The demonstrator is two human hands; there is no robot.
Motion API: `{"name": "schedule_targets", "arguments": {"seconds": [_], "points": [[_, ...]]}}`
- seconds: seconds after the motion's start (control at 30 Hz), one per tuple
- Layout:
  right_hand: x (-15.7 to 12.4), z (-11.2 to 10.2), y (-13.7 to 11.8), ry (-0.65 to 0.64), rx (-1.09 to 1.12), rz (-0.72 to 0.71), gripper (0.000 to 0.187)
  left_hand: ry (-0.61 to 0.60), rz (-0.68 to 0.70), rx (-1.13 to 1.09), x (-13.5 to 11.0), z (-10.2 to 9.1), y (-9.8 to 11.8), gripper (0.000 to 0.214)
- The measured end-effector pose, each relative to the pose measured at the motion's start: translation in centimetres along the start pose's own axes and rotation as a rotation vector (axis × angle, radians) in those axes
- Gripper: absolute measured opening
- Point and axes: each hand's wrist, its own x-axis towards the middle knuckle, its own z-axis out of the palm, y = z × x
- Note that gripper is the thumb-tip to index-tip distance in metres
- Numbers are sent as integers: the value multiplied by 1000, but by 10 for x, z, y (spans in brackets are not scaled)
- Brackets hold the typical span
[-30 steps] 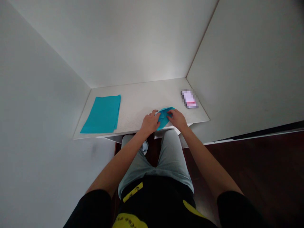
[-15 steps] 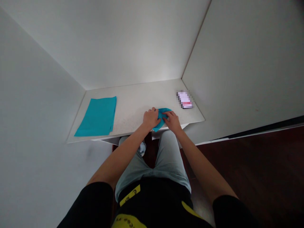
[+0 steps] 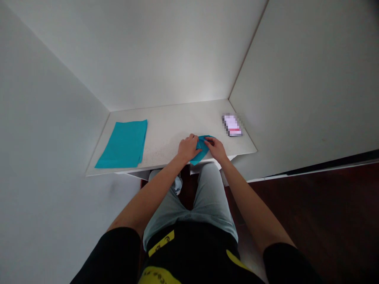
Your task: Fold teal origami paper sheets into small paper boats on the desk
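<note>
A small piece of folded blue paper lies at the front edge of the white tabletop, between my two hands. My left hand holds its left side, thumb pressed on the paper and fingers bent over it. At the upper right edge of the paper, my right hand has thumb and fingers close together on a fold. The hands partly cover the paper, so its full shape is hidden. Farther left lies a stack of flat blue paper sheets, apart from both hands.
A phone, blurred by pixels, rests at the right end of the white tabletop. White walls enclose the back and the left, and a pale panel stands on the right. My legs are below the front edge.
My right hand has shifted slightly up along the folded paper, and more of the paper's flat surface shows. The left hand stays on its side. The view has moved a little.
</note>
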Motion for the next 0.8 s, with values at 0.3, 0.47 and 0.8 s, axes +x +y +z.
{"name": "schedule_targets", "arguments": {"seconds": [0.3,0.47,0.8], "points": [[-3,-11,-8,139,149,84,42,65,93,17,-6,3,-7,33],[-1,-13,-11,162,370,145,42,82,129,42,-13,4,-12,35],[-13,-11,-32,80,517,131,39,122,44,-19,-18,-1,-11,33]]}}
